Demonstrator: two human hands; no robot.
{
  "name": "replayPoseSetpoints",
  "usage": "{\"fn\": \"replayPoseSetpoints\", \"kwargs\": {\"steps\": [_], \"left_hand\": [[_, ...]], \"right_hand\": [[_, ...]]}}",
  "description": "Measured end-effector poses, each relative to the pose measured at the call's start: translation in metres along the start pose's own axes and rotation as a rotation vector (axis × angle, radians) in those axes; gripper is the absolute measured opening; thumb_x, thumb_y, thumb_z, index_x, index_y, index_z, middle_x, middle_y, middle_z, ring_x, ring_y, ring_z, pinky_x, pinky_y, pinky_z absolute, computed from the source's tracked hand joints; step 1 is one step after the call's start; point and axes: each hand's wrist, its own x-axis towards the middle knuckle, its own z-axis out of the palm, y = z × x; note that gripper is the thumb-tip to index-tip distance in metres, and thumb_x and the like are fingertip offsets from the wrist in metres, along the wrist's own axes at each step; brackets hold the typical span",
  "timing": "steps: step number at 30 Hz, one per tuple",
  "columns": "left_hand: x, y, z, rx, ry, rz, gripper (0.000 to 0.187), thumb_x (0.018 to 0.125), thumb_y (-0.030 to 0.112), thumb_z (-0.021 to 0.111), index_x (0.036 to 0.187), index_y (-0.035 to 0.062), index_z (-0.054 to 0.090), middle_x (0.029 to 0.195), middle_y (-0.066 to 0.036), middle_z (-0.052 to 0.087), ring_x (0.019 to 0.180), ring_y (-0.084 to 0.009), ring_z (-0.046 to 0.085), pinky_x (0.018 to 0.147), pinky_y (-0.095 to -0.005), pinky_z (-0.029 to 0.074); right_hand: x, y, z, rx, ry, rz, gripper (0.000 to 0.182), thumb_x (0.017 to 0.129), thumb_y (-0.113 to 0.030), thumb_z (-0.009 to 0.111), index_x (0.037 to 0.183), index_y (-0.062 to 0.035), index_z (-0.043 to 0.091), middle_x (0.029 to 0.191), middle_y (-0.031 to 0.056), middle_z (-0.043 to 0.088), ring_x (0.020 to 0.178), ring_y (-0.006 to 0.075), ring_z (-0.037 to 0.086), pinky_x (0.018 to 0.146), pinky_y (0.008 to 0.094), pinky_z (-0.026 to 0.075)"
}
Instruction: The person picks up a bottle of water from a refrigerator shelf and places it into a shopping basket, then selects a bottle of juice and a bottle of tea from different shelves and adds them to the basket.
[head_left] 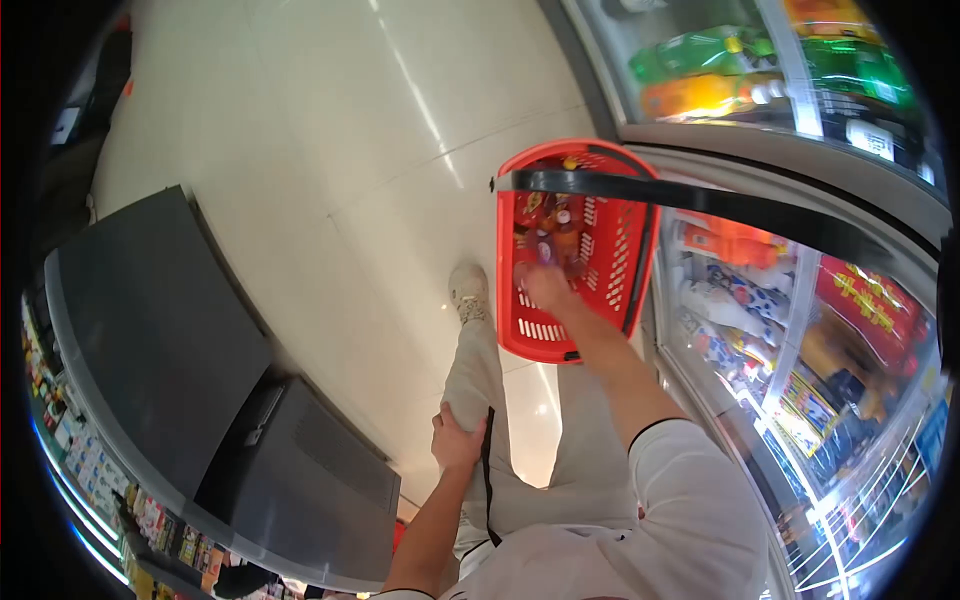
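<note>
A red plastic shopping basket with a black handle is low in front of me. Inside its left part are several small bottles, one with amber contents and a pale cap. My right hand reaches down into the basket, its fingers closed around a bottle with a purplish top; the fingertips are blurred and partly hidden. My left hand is curled over the knee of my light trouser leg, beside a hanging black strap.
Glass-fronted coolers with bottled drinks and packages line the right side, close to the basket. At the left stands a dark grey cabinet-like unit, with stocked shelves beyond it. Shiny pale floor tiles extend ahead.
</note>
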Motion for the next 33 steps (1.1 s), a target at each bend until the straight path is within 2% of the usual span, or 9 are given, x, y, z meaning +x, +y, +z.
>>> {"fn": "replayPoseSetpoints", "kwargs": {"steps": [1,3,11,14,16,19,23,27,33], "left_hand": [[-0.001,0.001,-0.005,-0.005,-0.006,-0.008,0.085,0.076,0.051,0.072,0.139,0.0052,0.039,0.124,-0.019,0.052,0.106,-0.0371,0.06,0.087,-0.046,0.052],[-0.004,0.003,-0.009,0.0,-0.009,-0.001,0.085,0.076,0.052,0.071,0.139,0.0049,0.039,0.123,-0.018,0.053,0.107,-0.0369,0.06,0.087,-0.0459,0.052],[-0.013,-0.019,-0.023,-0.011,0.072,0.111,0.083,0.075,0.057,0.07,0.134,0.0026,0.046,0.126,-0.02,0.055,0.11,-0.0364,0.059,0.094,-0.0478,0.048],[-0.029,-0.02,-0.056,-0.085,0.132,0.364,0.084,0.074,0.058,0.07,0.131,0.0007,0.048,0.127,-0.022,0.055,0.111,-0.0373,0.057,0.095,-0.0486,0.046],[-0.063,-0.001,-0.101,-0.106,0.131,0.802,0.086,0.073,0.056,0.072,0.132,-0.0004,0.047,0.123,-0.022,0.057,0.111,-0.0384,0.057,0.094,-0.049,0.046],[-0.119,0.031,-0.169,-0.111,0.252,1.162,0.084,0.07,0.049,0.078,0.131,-0.0004,0.048,0.121,-0.023,0.058,0.11,-0.0386,0.057,0.092,-0.0475,0.047],[-0.158,0.041,-0.22,-0.383,0.297,1.221,0.069,0.063,0.034,0.085,0.117,0.0027,0.057,0.107,-0.018,0.064,0.098,-0.0346,0.063,0.082,-0.0422,0.051],[-0.198,0.054,-0.276,-0.304,0.338,1.43,0.061,0.062,0.032,0.087,0.109,0.0041,0.061,0.096,-0.014,0.067,0.089,-0.0329,0.066,0.076,-0.0406,0.053],[-0.246,0.084,-0.288,-0.3,0.203,1.579,0.065,0.062,0.029,0.088,0.113,0.0021,0.058,0.098,-0.015,0.069,0.087,-0.0302,0.069,0.076,-0.0377,0.055]], "right_hand": [[-0.029,-0.007,0.005,-0.136,0.246,-0.086,0.023,0.084,-0.016,0.06,0.105,-0.0092,0.059,0.094,0.0168,0.068,0.077,0.0375,0.068,0.067,0.0486,0.055],[-0.082,-0.037,-0.027,-0.074,0.133,0.108,0.05,0.079,-0.028,0.071,0.119,-0.0102,0.049,0.11,0.0169,0.063,0.086,0.0366,0.067,0.069,0.0498,0.055],[-0.253,-0.118,-0.15,-0.049,0.344,-0.063,0.043,0.078,-0.03,0.07,0.112,-0.0108,0.052,0.094,0.0136,0.063,0.079,0.0351,0.065,0.064,0.0478,0.051],[-0.301,-0.169,-0.2,0.083,0.335,-0.03,0.043,0.075,-0.031,0.072,0.108,-0.0106,0.053,0.089,0.0132,0.063,0.077,0.0356,0.064,0.064,0.0476,0.051],[-0.321,-0.203,-0.221,0.137,0.382,0.0,0.04,0.075,-0.031,0.072,0.104,-0.01,0.055,0.086,0.0133,0.063,0.077,0.0354,0.064,0.065,0.0471,0.051],[-0.353,-0.262,-0.254,0.264,0.478,0.007,0.034,0.075,-0.03,0.072,0.096,-0.0084,0.056,0.081,0.0142,0.063,0.076,0.0353,0.065,0.065,0.046,0.05],[-0.404,-0.323,-0.295,0.539,0.631,-0.091,0.029,0.074,-0.025,0.074,0.087,-0.0063,0.057,0.075,0.0134,0.062,0.072,0.033,0.065,0.062,0.0408,0.049],[-0.442,-0.343,-0.325,0.686,0.813,-0.206,0.028,0.072,-0.019,0.076,0.085,-0.0049,0.056,0.071,0.0095,0.058,0.064,0.0238,0.062,0.059,0.0354,0.046],[-0.499,-0.356,-0.357,0.716,0.952,-0.218,0.028,0.072,-0.021,0.076,0.083,-0.0045,0.056,0.071,0.0086,0.058,0.062,0.0222,0.06,0.059,0.0341,0.046]]}}
